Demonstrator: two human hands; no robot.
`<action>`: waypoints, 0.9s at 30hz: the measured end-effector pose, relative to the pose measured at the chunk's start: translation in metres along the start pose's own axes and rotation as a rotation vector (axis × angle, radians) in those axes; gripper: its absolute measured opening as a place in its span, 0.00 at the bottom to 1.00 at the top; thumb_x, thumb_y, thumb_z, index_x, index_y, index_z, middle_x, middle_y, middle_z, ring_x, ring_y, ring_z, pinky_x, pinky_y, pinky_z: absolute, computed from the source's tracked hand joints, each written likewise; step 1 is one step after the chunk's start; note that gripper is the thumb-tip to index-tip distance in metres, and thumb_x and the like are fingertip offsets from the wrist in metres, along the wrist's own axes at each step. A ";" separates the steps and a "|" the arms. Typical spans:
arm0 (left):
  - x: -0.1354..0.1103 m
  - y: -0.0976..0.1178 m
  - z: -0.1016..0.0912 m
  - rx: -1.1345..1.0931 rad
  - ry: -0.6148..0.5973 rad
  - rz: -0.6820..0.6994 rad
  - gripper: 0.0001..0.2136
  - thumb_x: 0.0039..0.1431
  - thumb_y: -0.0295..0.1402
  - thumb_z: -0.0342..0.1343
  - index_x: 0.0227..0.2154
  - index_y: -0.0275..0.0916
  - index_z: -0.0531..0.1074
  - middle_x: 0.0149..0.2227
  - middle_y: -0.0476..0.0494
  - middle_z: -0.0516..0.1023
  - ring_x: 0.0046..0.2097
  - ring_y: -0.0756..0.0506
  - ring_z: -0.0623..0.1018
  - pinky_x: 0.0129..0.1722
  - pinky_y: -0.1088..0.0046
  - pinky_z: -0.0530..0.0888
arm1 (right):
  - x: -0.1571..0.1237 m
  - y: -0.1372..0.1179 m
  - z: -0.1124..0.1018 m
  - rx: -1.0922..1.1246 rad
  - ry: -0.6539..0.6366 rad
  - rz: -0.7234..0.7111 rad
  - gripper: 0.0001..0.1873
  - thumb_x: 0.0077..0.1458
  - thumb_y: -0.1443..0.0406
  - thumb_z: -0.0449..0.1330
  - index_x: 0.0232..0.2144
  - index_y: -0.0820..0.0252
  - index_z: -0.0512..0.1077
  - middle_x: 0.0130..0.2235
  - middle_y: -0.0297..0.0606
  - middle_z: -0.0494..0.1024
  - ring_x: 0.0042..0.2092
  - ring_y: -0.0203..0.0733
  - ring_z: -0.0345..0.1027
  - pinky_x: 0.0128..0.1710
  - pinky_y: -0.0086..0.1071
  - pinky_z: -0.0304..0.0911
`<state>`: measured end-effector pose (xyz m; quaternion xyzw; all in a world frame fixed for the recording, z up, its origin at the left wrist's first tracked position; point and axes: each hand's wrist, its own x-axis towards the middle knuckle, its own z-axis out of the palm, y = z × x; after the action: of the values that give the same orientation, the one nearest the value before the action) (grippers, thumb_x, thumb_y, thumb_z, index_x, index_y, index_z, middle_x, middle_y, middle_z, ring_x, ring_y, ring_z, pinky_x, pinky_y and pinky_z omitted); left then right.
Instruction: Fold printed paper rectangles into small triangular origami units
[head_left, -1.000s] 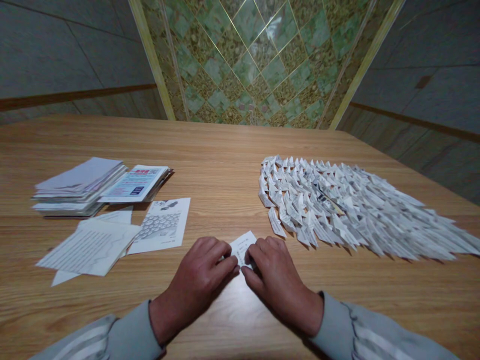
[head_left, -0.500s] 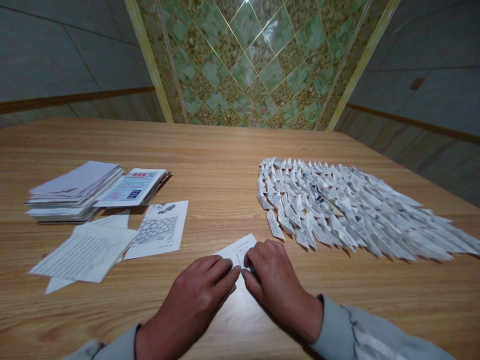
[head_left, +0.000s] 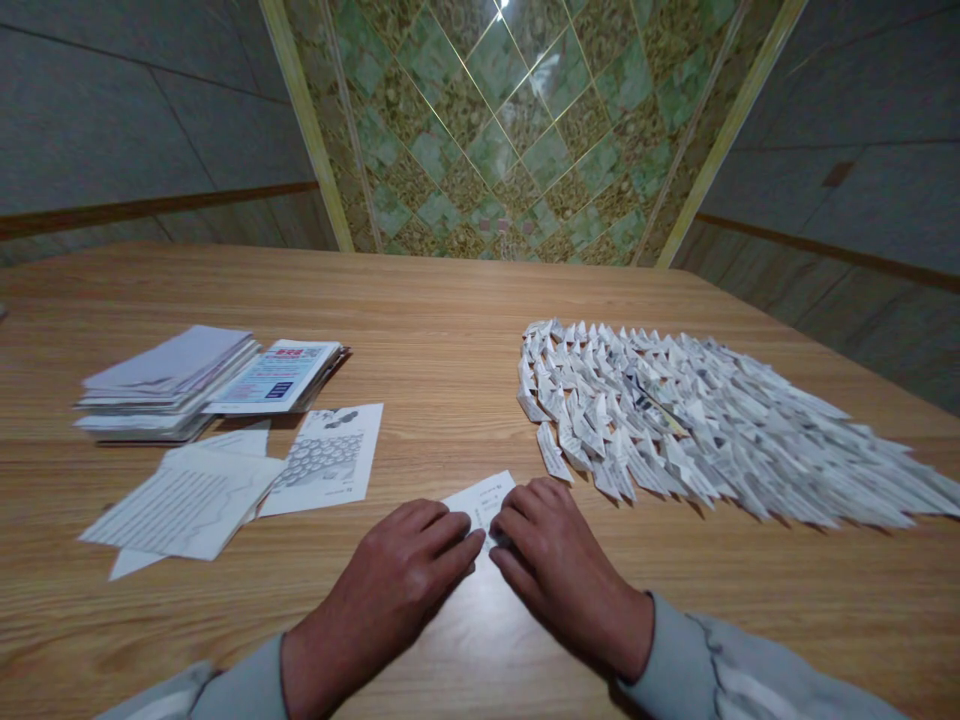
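Observation:
A small sheet of printed white paper (head_left: 484, 496) lies on the table between my hands, its far corner showing past the fingers. My left hand (head_left: 409, 575) grips the paper's near left edge with curled fingers, thumb close to the middle. From the other side my right hand (head_left: 559, 570) holds the near right part, fingers bent over it. Both thumbs come close together at the paper's near edge. The fingers hide most of that edge, so I cannot tell how it is folded there.
Many folded paper boats (head_left: 675, 420) stand in packed rows at the right. At the left are a thick stack of papers (head_left: 165, 375), a printed booklet pile (head_left: 274, 378), loose lined sheets (head_left: 184, 500) and a sheet with a honeycomb picture (head_left: 330, 460). A tiled wall (head_left: 510, 150) stands beyond the wooden table (head_left: 427, 300).
The view has shifted slightly, so the things on the table appear a little further right. Both hands keep hold of the paper, with only slight finger movement.

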<state>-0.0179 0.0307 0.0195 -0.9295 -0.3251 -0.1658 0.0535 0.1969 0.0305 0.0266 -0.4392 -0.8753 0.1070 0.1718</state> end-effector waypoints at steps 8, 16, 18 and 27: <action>0.004 -0.013 0.003 0.022 0.141 0.032 0.15 0.73 0.29 0.43 0.35 0.37 0.75 0.28 0.45 0.77 0.29 0.44 0.74 0.31 0.66 0.70 | 0.003 0.004 -0.006 0.041 0.021 -0.060 0.08 0.57 0.67 0.67 0.39 0.58 0.73 0.40 0.36 0.75 0.45 0.46 0.62 0.52 0.41 0.54; 0.002 -0.017 0.005 -0.059 0.140 0.050 0.14 0.72 0.28 0.44 0.35 0.38 0.75 0.30 0.44 0.78 0.31 0.45 0.76 0.32 0.69 0.72 | 0.004 0.010 -0.005 0.014 0.039 -0.197 0.07 0.65 0.68 0.59 0.33 0.58 0.75 0.33 0.36 0.77 0.39 0.42 0.63 0.47 0.38 0.55; 0.001 -0.014 0.004 -0.067 0.111 0.041 0.15 0.73 0.29 0.43 0.36 0.39 0.75 0.32 0.43 0.79 0.34 0.45 0.77 0.34 0.69 0.74 | 0.004 0.012 -0.006 0.025 0.020 -0.204 0.08 0.65 0.67 0.59 0.33 0.57 0.76 0.34 0.36 0.78 0.40 0.42 0.64 0.46 0.37 0.55; -0.023 -0.003 -0.004 0.000 0.029 0.062 0.16 0.70 0.42 0.48 0.54 0.43 0.71 0.53 0.33 0.77 0.52 0.34 0.77 0.48 0.54 0.77 | 0.003 0.025 -0.023 0.165 -0.083 -0.221 0.05 0.63 0.69 0.62 0.38 0.55 0.77 0.40 0.34 0.82 0.42 0.40 0.68 0.47 0.36 0.56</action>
<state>-0.0382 0.0189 0.0152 -0.9367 -0.2952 -0.1776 0.0632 0.2222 0.0487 0.0405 -0.3196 -0.9129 0.1773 0.1816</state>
